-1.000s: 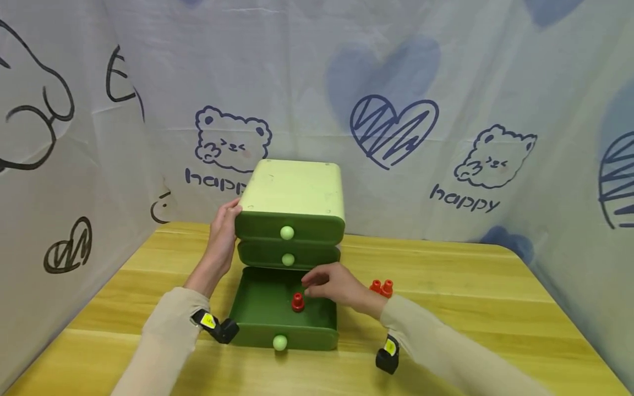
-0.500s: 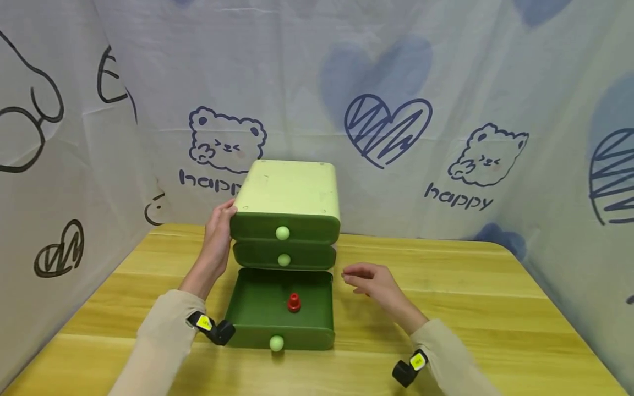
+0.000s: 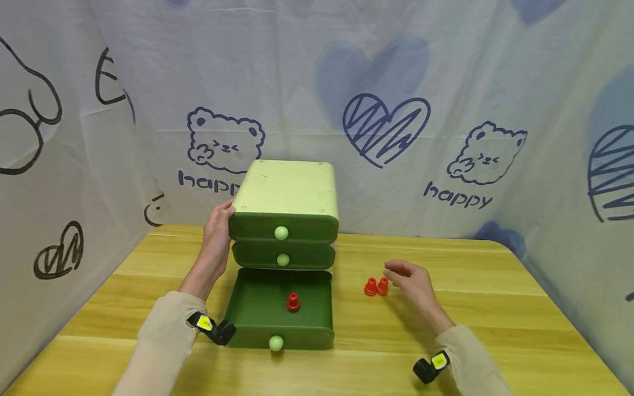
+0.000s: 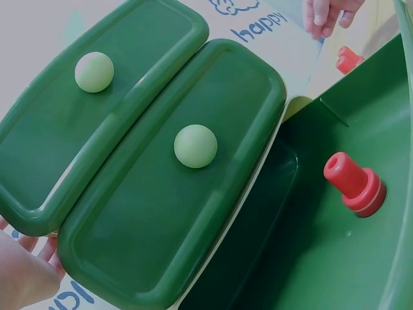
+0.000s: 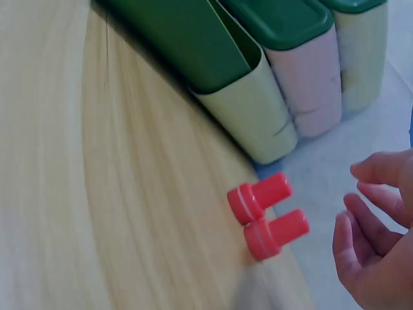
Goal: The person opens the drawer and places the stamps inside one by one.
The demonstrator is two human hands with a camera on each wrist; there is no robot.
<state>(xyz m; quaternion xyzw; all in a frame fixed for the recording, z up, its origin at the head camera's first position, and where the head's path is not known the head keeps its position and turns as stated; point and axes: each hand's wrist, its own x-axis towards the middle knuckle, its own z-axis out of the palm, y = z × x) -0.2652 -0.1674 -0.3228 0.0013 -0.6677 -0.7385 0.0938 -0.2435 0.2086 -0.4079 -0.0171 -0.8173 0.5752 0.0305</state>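
Observation:
A small drawer cabinet has a pale green top and dark green fronts with round knobs. Against its left side rests my left hand, its fingers partly hidden behind the cabinet. The bottom drawer is pulled out, and one red stepped peg stands upright in it. On the table to the right, two more red pegs, a left one and a right one, stand side by side. Just right of them hovers my right hand, fingers loosely bent with nothing between them, apart from the pegs.
The wooden table reaches back to a white curtain printed with hearts and bears. The middle drawer and top drawer are closed, above the pulled-out one.
My right hand has moved out of the bottom drawer to the right, past the two pegs on the table. My left hand stays at the cabinet's side.

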